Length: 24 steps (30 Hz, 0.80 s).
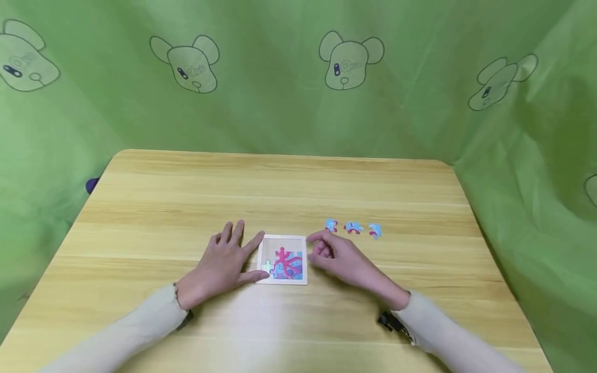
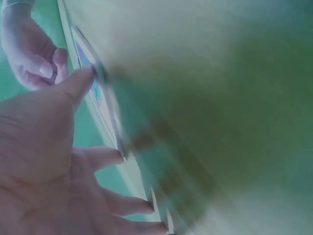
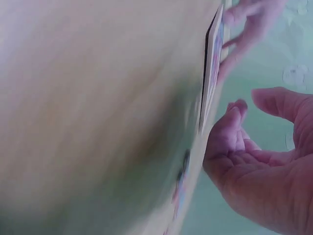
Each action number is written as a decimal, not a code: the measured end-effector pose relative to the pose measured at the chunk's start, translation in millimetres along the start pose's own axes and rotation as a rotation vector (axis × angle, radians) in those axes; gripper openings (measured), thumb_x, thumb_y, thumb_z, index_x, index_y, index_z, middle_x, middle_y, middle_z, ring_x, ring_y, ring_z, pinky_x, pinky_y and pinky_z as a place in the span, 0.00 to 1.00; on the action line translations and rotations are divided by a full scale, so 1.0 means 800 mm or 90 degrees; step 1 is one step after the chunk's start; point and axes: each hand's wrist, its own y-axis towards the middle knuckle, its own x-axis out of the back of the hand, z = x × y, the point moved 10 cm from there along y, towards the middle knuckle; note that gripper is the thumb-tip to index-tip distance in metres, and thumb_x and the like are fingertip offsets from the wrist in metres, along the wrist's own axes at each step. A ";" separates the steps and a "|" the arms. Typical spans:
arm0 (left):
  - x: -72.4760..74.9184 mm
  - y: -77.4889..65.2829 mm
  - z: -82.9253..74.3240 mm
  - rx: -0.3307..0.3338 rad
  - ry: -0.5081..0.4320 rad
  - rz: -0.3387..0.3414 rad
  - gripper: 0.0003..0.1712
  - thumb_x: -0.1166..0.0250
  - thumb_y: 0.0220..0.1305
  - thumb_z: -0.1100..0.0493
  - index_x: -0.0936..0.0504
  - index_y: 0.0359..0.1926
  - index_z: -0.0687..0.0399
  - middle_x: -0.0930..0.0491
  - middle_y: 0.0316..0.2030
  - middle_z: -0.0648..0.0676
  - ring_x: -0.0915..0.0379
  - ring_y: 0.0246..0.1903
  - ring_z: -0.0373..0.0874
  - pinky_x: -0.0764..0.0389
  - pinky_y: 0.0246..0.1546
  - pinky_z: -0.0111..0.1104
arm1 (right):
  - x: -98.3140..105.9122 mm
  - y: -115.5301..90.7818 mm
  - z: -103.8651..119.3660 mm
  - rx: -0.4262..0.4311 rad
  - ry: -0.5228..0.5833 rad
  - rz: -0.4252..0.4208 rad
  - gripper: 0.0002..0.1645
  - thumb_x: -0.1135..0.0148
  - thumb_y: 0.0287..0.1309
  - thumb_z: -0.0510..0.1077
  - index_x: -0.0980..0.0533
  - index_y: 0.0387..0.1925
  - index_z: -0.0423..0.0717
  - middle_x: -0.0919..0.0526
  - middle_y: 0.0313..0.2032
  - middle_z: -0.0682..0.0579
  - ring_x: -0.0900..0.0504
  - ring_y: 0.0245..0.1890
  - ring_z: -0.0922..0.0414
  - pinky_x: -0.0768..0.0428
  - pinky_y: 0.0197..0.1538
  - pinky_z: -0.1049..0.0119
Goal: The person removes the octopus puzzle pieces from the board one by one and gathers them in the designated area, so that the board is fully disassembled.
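A small square jigsaw tray (image 1: 305, 259) with a pale rim lies on the table. Joined puzzle pieces (image 1: 291, 267), showing a pink-red figure on blue, fill its lower part; bare backing shows across the top and upper left. My left hand (image 1: 221, 264) is spread at the tray's left side, thumb over the lower-left rim and index fingertip at the upper-left corner. Just right of the tray hovers my right hand (image 1: 342, 259), fingers loosely bent. In the right wrist view a gap shows between its thumb (image 3: 274, 100) and fingers, with nothing held.
Three loose puzzle pieces, a left one (image 1: 331, 225), a middle one (image 1: 353, 228) and a right one (image 1: 375, 230), lie in a row beyond my right hand. The wooden table (image 1: 280, 197) is bordered by a green curtain (image 1: 270, 103) printed with bear heads.
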 end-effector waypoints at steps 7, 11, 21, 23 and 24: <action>-0.001 0.000 -0.002 -0.003 0.026 -0.050 0.50 0.35 0.71 0.25 0.26 0.80 0.51 0.32 0.71 0.79 0.33 0.67 0.80 0.19 0.54 0.65 | -0.046 0.011 0.026 0.054 -0.015 0.063 0.25 0.28 0.68 0.38 0.21 0.63 0.34 0.18 0.36 0.57 0.20 0.35 0.59 0.19 0.42 0.67; -0.002 0.000 -0.001 0.008 0.035 -0.058 0.50 0.35 0.71 0.24 0.25 0.79 0.51 0.32 0.71 0.79 0.32 0.67 0.80 0.19 0.54 0.64 | -0.061 0.019 0.032 0.068 -0.028 0.095 0.30 0.26 0.67 0.38 0.25 0.67 0.34 0.18 0.35 0.57 0.20 0.33 0.60 0.19 0.41 0.66; 0.000 0.003 -0.011 0.028 0.045 -0.049 0.52 0.34 0.68 0.23 0.24 0.77 0.55 0.31 0.68 0.81 0.31 0.64 0.80 0.17 0.46 0.64 | -0.070 0.035 0.034 0.047 -0.114 0.100 0.33 0.20 0.66 0.45 0.26 0.65 0.41 0.22 0.28 0.56 0.25 0.24 0.61 0.25 0.31 0.65; 0.003 0.004 -0.013 0.030 0.051 -0.054 0.52 0.33 0.67 0.23 0.23 0.76 0.55 0.30 0.66 0.81 0.30 0.62 0.78 0.17 0.43 0.62 | -0.072 0.036 0.035 0.044 -0.136 0.099 0.32 0.21 0.67 0.46 0.26 0.64 0.43 0.23 0.26 0.55 0.27 0.23 0.61 0.26 0.30 0.65; 0.004 0.005 -0.014 0.030 0.057 -0.057 0.52 0.33 0.67 0.23 0.22 0.76 0.55 0.29 0.65 0.80 0.29 0.61 0.77 0.16 0.41 0.60 | -0.073 0.036 0.036 0.042 -0.145 0.100 0.31 0.22 0.67 0.46 0.27 0.64 0.43 0.24 0.26 0.55 0.28 0.23 0.61 0.27 0.30 0.64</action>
